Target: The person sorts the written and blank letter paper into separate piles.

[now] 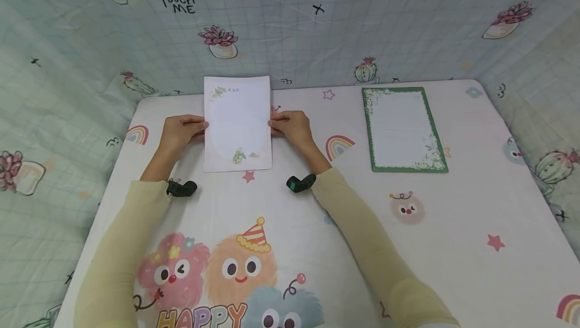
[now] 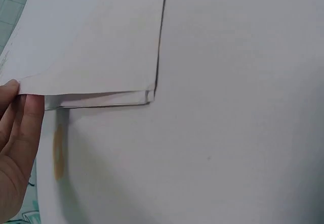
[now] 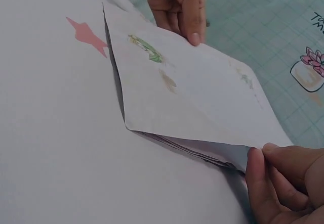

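A white sheet of paper [image 1: 237,126] with small green leaf prints lies at the back left of the table, on top of a thin stack of sheets [image 3: 202,155]. My left hand [image 1: 180,134] pinches its left edge, thumb above and fingers beneath. On the opposite edge my right hand [image 1: 293,129] pinches the same sheet. Both wrist views show the sheet's side edge raised, leaving a gap above the papers under it. Off to the right lies a green-bordered sheet [image 1: 403,126] with white flower prints, apart from both hands.
A white tablecloth [image 1: 353,257] printed with cartoon faces, stars and rainbows covers the table. Behind and beside it hangs a pale green curtain [image 1: 281,25] with cactus drawings. Black wrist devices [image 1: 182,188] sit on both sleeves.
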Motion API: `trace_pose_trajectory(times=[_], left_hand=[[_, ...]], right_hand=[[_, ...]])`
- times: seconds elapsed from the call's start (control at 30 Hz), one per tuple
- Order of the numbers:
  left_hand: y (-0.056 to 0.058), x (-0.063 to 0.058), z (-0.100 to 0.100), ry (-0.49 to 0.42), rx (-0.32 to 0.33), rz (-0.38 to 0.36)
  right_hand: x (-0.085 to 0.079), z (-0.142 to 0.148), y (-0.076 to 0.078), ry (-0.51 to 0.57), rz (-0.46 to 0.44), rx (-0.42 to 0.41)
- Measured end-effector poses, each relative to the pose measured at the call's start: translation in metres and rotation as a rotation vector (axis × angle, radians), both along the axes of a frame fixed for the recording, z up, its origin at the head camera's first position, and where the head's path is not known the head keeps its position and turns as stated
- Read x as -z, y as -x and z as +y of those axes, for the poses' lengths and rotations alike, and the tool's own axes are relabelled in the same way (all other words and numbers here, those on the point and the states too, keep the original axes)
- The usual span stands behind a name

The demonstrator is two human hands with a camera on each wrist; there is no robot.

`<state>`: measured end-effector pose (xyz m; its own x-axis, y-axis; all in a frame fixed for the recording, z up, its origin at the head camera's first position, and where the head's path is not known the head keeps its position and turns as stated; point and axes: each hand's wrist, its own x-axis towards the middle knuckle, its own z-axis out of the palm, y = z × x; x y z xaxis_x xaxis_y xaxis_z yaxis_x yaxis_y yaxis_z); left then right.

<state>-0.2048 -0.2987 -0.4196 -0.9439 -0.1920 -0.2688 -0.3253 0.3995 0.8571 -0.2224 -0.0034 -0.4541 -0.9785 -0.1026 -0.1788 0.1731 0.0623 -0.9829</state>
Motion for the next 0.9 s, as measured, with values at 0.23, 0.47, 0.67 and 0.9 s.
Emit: trace_pose_trajectory(times=[0.23,0.47,0.67,0.9], left_hand=[[0.002,0.001,-0.003,0.005,0.017,-0.006],[0.006,0.003,-0.006,-0.002,-0.009,-0.025],[0.011,0.003,-0.009,0.033,0.038,-0.031],[0.016,0.004,-0.011,0.075,0.051,-0.049]], right_hand=[[0.003,0.0,-0.001,-0.034,0.009,-0.012],[0.004,-0.002,0.002,-0.101,0.052,0.001],[0.007,-0.005,0.007,-0.19,0.108,-0.029],[0.005,-0.007,0.011,-0.269,0.143,-0.083]])
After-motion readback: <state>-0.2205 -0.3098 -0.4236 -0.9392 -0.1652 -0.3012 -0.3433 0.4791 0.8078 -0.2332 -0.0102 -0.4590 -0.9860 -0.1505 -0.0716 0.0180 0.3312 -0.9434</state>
